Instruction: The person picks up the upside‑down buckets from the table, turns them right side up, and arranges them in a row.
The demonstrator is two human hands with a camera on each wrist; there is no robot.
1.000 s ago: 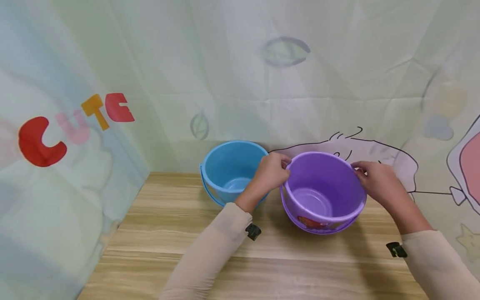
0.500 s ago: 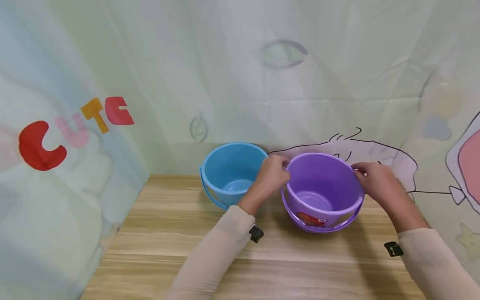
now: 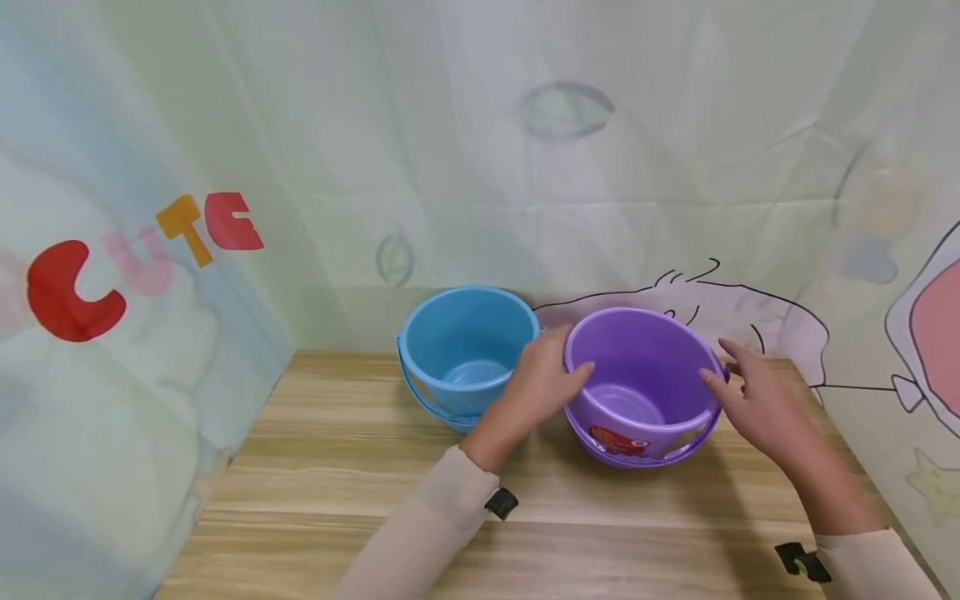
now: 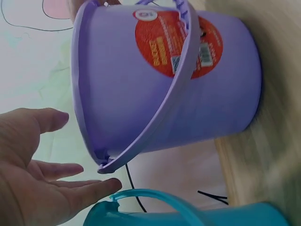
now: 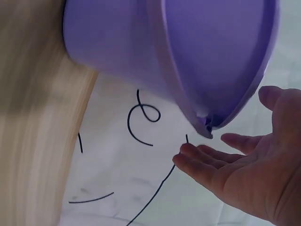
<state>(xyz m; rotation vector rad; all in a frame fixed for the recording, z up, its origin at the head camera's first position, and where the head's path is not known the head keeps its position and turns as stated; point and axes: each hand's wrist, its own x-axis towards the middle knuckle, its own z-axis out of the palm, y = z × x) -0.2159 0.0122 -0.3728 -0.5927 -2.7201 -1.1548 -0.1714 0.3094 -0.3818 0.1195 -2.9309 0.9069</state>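
Observation:
A purple bucket (image 3: 633,421) stands upright on the wooden table, its handle hanging down at the front beside a red label (image 4: 160,44). Just left of it stands a blue bucket (image 3: 450,375), also with its handle lowered. My left hand (image 3: 542,375) is at the purple bucket's left rim, thumb and fingers spread apart; the left wrist view shows a gap between them and the rim. On the other side my right hand (image 3: 761,404) has its fingers spread by the right rim, and in the right wrist view the fingertips (image 5: 188,157) are off the bucket.
The wooden table (image 3: 300,483) reaches back to a printed cloth backdrop (image 3: 465,125), which also hangs along the left and right sides. The blue bucket stands close behind my left wrist.
Both hands have let go of the purple bucket's rim and opened. The right hand has drawn slightly back toward me. The purple bucket's handle has dropped a little lower at its front.

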